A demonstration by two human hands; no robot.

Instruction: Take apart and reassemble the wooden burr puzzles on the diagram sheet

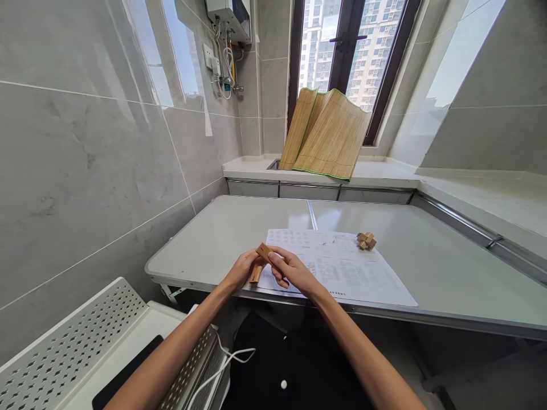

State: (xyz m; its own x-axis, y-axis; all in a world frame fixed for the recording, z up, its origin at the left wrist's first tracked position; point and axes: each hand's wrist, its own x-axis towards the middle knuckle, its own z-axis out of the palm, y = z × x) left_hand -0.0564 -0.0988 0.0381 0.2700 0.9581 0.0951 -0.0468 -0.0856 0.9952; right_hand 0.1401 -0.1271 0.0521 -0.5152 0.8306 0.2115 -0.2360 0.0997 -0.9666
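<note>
Close to the table's near edge, my left hand (243, 271) is closed around brown wooden puzzle pieces. One wooden piece (256, 273) points down below its fingers. My right hand (294, 269) pinches another wooden puzzle piece (264, 251), a short block tilted up against the left hand's fingers. The fingers partly cover where the pieces meet, so I cannot tell whether they interlock. Under and beyond the hands lies a large white sheet (342, 265) printed with small diagrams. An assembled wooden burr puzzle (366, 241) rests on its far right corner.
The white folding table (205, 239) has a metal seam across its middle. Left of me stand a white perforated rack (85, 341) and a white cable (231, 356). A bamboo mat (333, 136) leans at the window on the back ledge.
</note>
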